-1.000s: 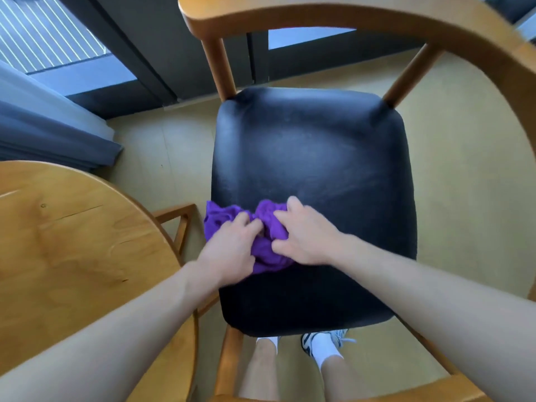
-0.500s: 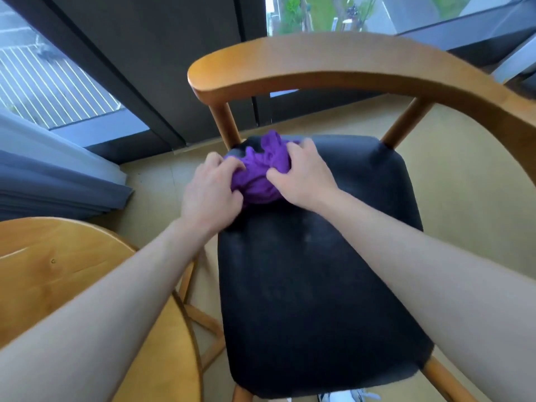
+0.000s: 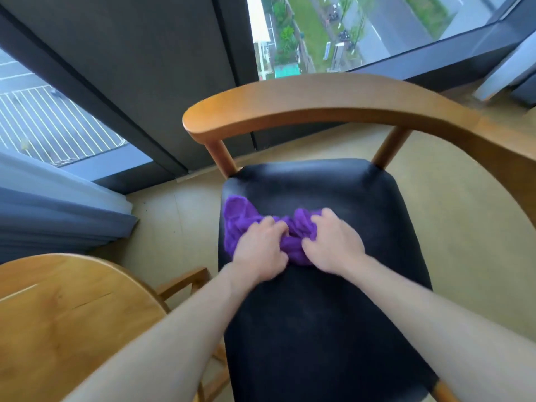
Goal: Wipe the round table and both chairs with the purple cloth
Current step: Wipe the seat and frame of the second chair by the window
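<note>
A bunched purple cloth (image 3: 243, 219) lies on the left half of the black seat (image 3: 333, 314) of a wooden chair with a curved backrest (image 3: 319, 103). My left hand (image 3: 259, 252) grips the cloth from the left with curled fingers. My right hand (image 3: 333, 242) grips its right part, and both press it onto the seat. The round wooden table (image 3: 66, 320) is at the lower left, beside the chair.
Tall windows with dark frames (image 3: 145, 68) stand behind the chair. A grey-blue curtain (image 3: 52, 210) hangs at the left, down to the beige floor (image 3: 179, 227). A wooden brace of the table's base (image 3: 185, 282) sticks out between table and chair.
Both hands have pulled the cloth back from the seat's rear-left corner toward the middle of its left half. A second ago the cloth was near the seat's front-left.
</note>
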Tool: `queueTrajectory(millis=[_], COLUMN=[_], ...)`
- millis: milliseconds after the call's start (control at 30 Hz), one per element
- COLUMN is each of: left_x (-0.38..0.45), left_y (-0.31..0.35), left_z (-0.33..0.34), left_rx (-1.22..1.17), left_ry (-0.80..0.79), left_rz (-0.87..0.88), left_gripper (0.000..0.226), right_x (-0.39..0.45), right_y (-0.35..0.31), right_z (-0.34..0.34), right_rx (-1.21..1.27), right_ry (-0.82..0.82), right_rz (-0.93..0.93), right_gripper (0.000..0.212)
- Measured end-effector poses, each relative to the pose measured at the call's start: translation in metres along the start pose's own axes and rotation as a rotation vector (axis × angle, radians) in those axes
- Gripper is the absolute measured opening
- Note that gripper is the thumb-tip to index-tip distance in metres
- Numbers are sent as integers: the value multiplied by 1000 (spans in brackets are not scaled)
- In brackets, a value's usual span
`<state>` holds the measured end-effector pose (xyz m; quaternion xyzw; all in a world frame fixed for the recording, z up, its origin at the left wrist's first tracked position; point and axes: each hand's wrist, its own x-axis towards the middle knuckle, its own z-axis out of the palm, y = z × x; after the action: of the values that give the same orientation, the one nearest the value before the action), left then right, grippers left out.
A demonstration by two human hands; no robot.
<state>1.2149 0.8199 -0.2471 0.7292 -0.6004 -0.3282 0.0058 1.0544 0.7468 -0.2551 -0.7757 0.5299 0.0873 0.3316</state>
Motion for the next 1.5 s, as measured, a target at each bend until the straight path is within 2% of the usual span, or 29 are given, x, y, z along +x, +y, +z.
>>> queueTrajectory(millis=[133, 300, 433, 567, 633, 800, 867, 900, 967, 1000, 1100, 1167, 1400, 1500], left_x=[-55, -123, -134, -95, -56, 59, 91, 100, 99, 92, 57, 29, -62, -91], left_y=[40, 74, 88, 94, 98, 101, 109, 116, 130, 135, 142, 143, 145, 146], left_z=[55, 106, 110, 78, 47, -27, -34, -30, -8, 5, 39, 52, 105, 117], left_rx=[6, -38, -16, 69, 94, -52, -90, -70, 2, 38, 76, 91, 62, 37], left_ry=[-214, -401, -455, -576, -486, 38, 100, 78, -20, -58, -130, -205, -451, -546], left_rz=[63, 126, 146, 200, 201, 93, 70, 77, 99, 109, 122, 147, 113, 59], left_gripper=[29, 33, 35, 31, 30, 41, 43, 44, 46, 44, 31, 30, 37, 45], right_x=[-86, -157, -167, -130, -96, -18, -3, -2, -11, -20, -59, -85, -163, -177], right_y=[51, 78, 80, 78, 82, 93, 100, 104, 115, 121, 127, 127, 120, 117], right_z=[21, 27, 15, -13, -40, -107, -116, -116, -101, -88, -48, -30, 0, -2], right_rx=[-94, -228, -291, -263, -191, 251, 258, 233, 136, 106, 125, 98, -107, -138], right_ry=[-180, -434, -574, -694, -525, 113, 210, 198, 92, 33, -80, -157, -483, -602], right_rz=[89, 84, 82, 75, 91, 186, 218, 239, 270, 288, 376, 431, 511, 500], right_gripper=[18, 12, 10, 15, 24, 21, 20, 18, 12, 16, 47, 58, 60, 54])
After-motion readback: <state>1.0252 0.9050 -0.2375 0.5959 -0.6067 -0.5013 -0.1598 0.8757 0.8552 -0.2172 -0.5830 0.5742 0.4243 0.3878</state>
